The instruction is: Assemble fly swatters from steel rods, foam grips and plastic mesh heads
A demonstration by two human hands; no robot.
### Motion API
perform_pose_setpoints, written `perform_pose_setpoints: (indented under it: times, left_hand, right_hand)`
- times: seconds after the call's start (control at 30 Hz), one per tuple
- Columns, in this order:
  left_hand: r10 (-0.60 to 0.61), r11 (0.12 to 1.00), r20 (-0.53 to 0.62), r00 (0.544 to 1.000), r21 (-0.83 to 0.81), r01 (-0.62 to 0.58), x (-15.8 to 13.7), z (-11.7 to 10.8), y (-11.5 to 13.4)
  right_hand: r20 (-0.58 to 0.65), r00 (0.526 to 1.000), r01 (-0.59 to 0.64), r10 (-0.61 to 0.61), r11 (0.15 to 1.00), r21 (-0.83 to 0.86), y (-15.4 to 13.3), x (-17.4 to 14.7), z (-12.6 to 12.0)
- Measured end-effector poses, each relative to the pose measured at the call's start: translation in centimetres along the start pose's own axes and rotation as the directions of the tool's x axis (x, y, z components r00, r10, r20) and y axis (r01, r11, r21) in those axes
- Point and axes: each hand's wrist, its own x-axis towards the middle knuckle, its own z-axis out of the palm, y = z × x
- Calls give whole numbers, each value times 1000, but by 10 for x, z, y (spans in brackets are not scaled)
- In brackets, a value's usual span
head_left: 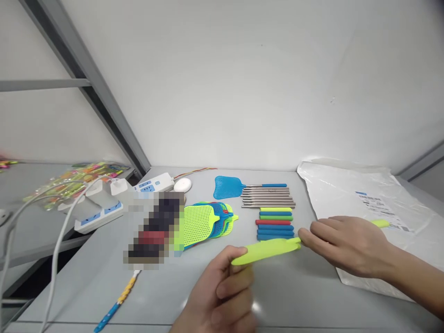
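Between my two hands stretches a yellow-green fly swatter (pixel 265 252), its head seen nearly edge-on. My left hand (pixel 222 289) pinches the far end of that head between thumb and fingers. Around the shaft, close to the neck, my right hand (pixel 347 245) is closed, and the yellow handle end sticks out past it. Beyond lie several loose foam-like handles (pixel 275 222) in blue, red, green and yellow. Behind them is a row of metal rods (pixel 268 198). A blue fly swatter (pixel 229 187) with rod and handle lies at the back; several loose swatter heads (pixel 199 224) overlap left of centre.
A white plastic mailing bag (pixel 354 194) lies at right, partly under my right hand. At left are a blurred-out phone-like object (pixel 157 229), a round white puck (pixel 182 185), power strips (pixel 100 217) and a white cable (pixel 60 236). Packaged items (pixel 83 182) lie on the neighbouring table.
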Motion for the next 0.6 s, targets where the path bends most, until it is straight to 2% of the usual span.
perform_pose_setpoints:
  times: [0.07, 0.13, 0.17, 0.23, 0.3, 0.33, 0.43, 0.53, 0.6]
  left_hand:
    - [-9, 1000, 60, 998, 17, 8, -4, -3, 4]
    - [-24, 996, 48, 999, 89, 19, -6, -5, 6]
    - [-5, 991, -1, 1000, 135, 5, -5, -6, 7]
    - [127, 966, -163, 978, 246, -85, -3, -5, 6]
    - [319, 894, -288, 903, 408, -185, 2, -1, 4]
    - [392, 843, -303, 869, 495, -208, 4, 0, 3]
    - [496, 696, -260, 828, 690, -199, 10, 3, 0]
    - [578, 565, -232, 782, 806, -178, 12, 2, -2]
    - [586, 493, -220, 780, 860, -128, 10, 3, -5]
  right_hand:
    - [-6, 1000, -7, 7, 1000, -27, 0, 6, -2]
    - [-9, 1000, -8, 8, 998, -56, 0, 14, -4]
    - [-6, 1000, -7, 7, 998, -62, 0, 19, -5]
    - [8, 1000, -4, 4, 999, -45, 0, 30, -8]
    - [32, 999, -14, 14, 1000, 0, 1, 38, -10]
    - [43, 999, -27, 26, 999, 26, 1, 40, -10]
    - [57, 997, -62, 57, 995, 82, 2, 39, -6]
    - [27, 999, -41, 38, 993, 112, 6, 28, 1]
    - [-14, 1000, -11, 12, 993, 117, 10, 18, 3]
